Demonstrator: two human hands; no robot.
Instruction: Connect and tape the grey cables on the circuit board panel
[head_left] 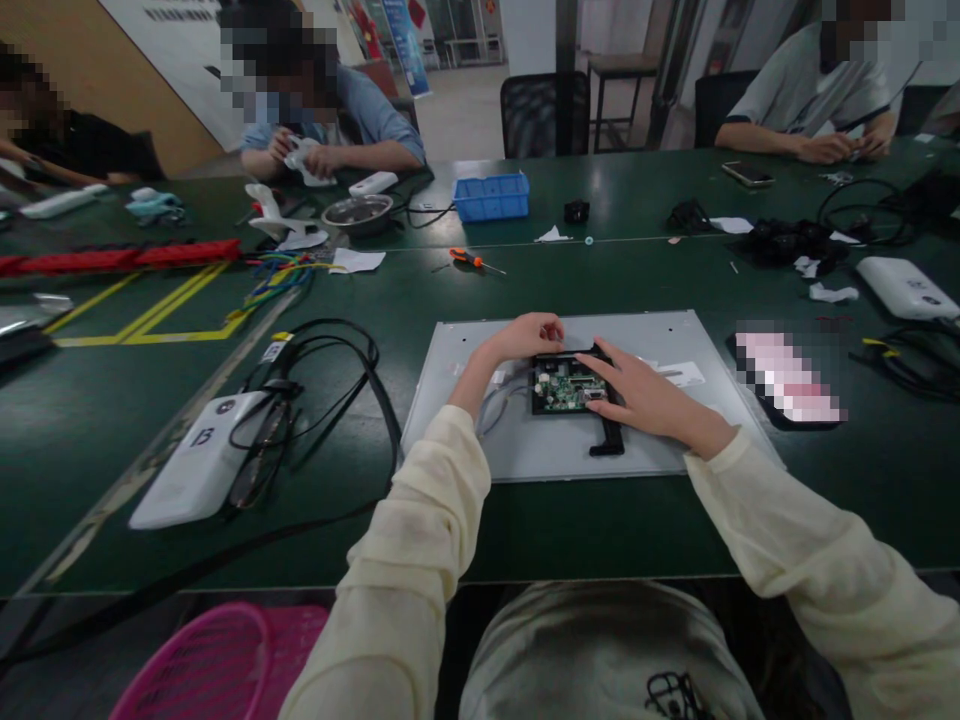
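**Circuit board in black frame: two-handed work at the far edge, support judged adequate**

Head view, the only one. Clock directions taken from the circuit board (566,391) as dial centre, 12 pointing away from the wearer.

Position: circuit board lying component side up inside the black frame (615,437), on the pale panel (517,458), near the table edge. Grey cable (491,405) running out at 9 o'clock. Orange-handled screwdriver (465,258) off the panel at 11, well apart. Phone (787,377) at 3, beyond the panel.

Fingers: left hand (527,337) at 11 o'clock, fingers curled over the frame's far edge. Cannot tell from this angle: pinching a small part or merely touching. Right hand (643,395) at 3, fingers spread rather than clenched, reaching across the frame's near-right portion, thumb close to a metal connector.

Judged step: fine work by the left fingertips, with steadying from the right.

Recommended practice: press on the frame's rim, not on raised components. Shift the right thumb clear of the connector to avoid side load. Brace the frame flat against the panel before applying force at 12. Leave slack in the cable at 9; avoid snagging with the left wrist. Work in small, even pushes, and stop at any flexing of the board.
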